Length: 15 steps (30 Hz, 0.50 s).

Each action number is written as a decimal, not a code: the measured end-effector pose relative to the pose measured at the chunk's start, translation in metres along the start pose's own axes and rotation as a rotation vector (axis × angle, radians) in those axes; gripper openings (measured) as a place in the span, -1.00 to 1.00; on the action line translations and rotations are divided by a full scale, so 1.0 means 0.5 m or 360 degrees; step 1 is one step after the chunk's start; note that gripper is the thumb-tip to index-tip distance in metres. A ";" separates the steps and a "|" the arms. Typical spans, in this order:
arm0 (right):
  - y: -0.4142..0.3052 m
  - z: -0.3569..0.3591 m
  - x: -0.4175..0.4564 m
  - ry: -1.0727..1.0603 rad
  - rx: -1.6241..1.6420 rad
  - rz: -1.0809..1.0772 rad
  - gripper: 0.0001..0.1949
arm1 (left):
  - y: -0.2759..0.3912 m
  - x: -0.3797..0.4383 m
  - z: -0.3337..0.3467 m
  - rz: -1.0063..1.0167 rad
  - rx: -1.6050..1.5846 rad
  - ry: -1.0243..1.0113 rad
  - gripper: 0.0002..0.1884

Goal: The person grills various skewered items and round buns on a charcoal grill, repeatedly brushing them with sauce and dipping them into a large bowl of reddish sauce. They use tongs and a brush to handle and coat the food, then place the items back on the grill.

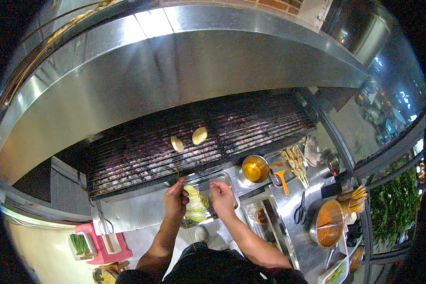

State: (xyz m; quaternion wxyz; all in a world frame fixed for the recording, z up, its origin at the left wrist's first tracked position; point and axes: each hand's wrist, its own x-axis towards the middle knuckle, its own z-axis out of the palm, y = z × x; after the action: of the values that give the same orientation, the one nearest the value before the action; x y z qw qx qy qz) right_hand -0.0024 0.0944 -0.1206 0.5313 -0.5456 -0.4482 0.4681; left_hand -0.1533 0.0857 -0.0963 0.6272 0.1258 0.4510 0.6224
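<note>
My left hand (175, 200) pinches a thin skewer (178, 169) between thumb and fingers, and its tail runs down past my wrist. At its far end, over the charcoal grill (156, 156), is a pale flat oval food piece (176, 144). My right hand (221, 199) is pinched in the same way. A faint thin line leads up from its fingertips towards a second pale oval piece (200, 136), also over the bars. What these pieces are made of cannot be told. Pale green cabbage leaves (196, 205) lie below and between my hands in a metal tray (235, 188).
A steel hood (184, 67) overhangs the glowing coals. To the right stand a pot of yellow oil (252, 171), an orange-handled brush (281, 179), skewered food (295, 163), black scissors (300, 212) and a bowl of reddish seasoning (328, 223). Tongs (104, 223) hang left, near a pink stool (101, 245).
</note>
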 end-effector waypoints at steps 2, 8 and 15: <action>0.025 0.014 -0.003 0.0028 -0.0278 0.0014 -0.83 | -0.024 0.008 -0.006 -0.0025 -0.0037 -0.0006 -0.74; 0.019 0.048 -0.030 -0.0085 -0.0052 0.0188 -0.82 | -0.087 0.024 -0.008 -0.0034 -0.0085 -0.0294 -0.66; -0.003 -0.021 -0.068 -0.0154 -0.0660 -0.0121 -0.84 | -0.076 0.009 0.023 -0.0267 -0.0175 -0.0480 -0.65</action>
State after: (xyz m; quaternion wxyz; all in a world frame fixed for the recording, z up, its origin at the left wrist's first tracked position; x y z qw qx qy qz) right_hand 0.0027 0.0591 -0.1182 0.4030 -0.6028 -0.5801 0.3711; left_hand -0.1205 0.0871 -0.1189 0.7434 0.1452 0.3259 0.5657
